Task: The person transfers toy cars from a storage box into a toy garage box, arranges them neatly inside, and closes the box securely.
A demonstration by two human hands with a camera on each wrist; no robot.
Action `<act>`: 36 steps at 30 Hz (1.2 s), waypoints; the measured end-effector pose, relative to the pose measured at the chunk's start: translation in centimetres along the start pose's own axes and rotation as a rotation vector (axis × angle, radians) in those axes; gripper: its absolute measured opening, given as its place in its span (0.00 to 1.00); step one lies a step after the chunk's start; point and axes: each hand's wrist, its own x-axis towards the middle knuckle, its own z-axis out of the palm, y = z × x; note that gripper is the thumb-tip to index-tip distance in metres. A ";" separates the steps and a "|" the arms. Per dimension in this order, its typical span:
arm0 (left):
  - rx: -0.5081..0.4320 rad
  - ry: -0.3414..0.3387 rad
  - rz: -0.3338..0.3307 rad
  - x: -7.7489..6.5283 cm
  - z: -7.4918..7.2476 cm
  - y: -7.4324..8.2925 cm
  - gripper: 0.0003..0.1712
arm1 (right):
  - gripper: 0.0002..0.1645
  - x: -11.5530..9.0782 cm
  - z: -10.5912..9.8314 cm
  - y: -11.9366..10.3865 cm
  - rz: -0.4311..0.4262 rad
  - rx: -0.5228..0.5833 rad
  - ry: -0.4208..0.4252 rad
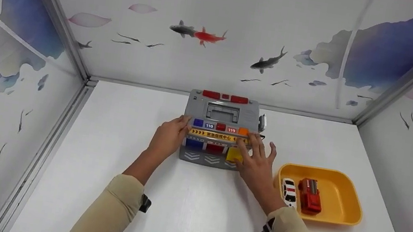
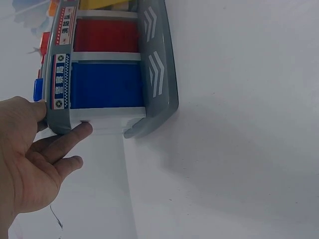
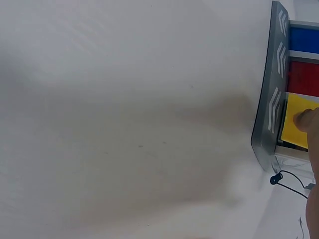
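Note:
A grey toy garage (image 1: 223, 112) with red lights on its roof stands near the back wall. Its front has a blue door (image 2: 107, 84), a red door (image 2: 106, 36) and a yellow door (image 3: 298, 117), the last one sitting askew in its frame. My left hand (image 1: 169, 134) holds the garage's left upper corner, thumb at the roof edge and fingers against the side wall. My right hand (image 1: 258, 162) spans its right front, fingers over the roof edge and thumb pressed on the yellow door. In the right wrist view most of that hand is out of frame.
To the right, a yellow tray (image 1: 341, 197) holds a white toy car (image 1: 289, 192) and a red toy fire truck (image 1: 311, 195). A black cord (image 3: 289, 183) hangs at the garage's right side. Printed panels (image 1: 235, 63) enclose the white table (image 1: 192, 212).

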 end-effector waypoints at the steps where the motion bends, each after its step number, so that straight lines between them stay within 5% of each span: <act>1: -0.003 0.002 0.002 0.0 0.0 0.0 0.30 | 0.52 0.0 0.1 0.0 -0.002 -0.008 0.008; 12: 0.001 0.015 0.024 0.2 -0.3 0.3 0.30 | 0.51 0.7 1.2 0.3 -0.049 -0.155 0.101; 36: -0.005 0.018 0.011 0.1 -0.1 0.1 0.28 | 0.49 1.2 2.6 1.2 -0.152 -0.217 0.224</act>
